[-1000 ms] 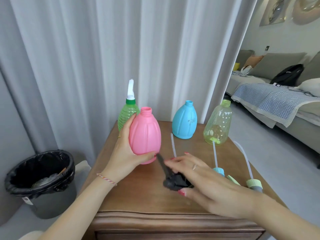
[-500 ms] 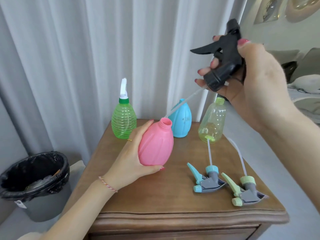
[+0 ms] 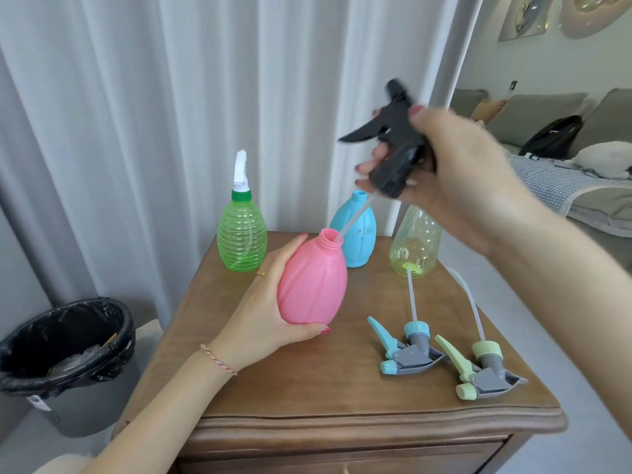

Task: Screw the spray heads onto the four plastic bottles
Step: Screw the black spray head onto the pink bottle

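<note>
Lowered since half a second ago, the black spray head (image 3: 393, 155) now has its tube tip inside the neck of the pink bottle (image 3: 311, 282). The right hand (image 3: 455, 172) grips the head closed above that bottle; the left hand (image 3: 263, 319) wraps the tilted bottle over the wooden cabinet (image 3: 342, 398).

It was a home living room: a grey sofa (image 3: 547, 118) with a blue checked blanket (image 3: 561, 189) stood far right, pale curtains (image 3: 171, 114) hung behind a wooden surface (image 3: 307, 388), and a lined bin (image 3: 65, 350) sat left.
</note>
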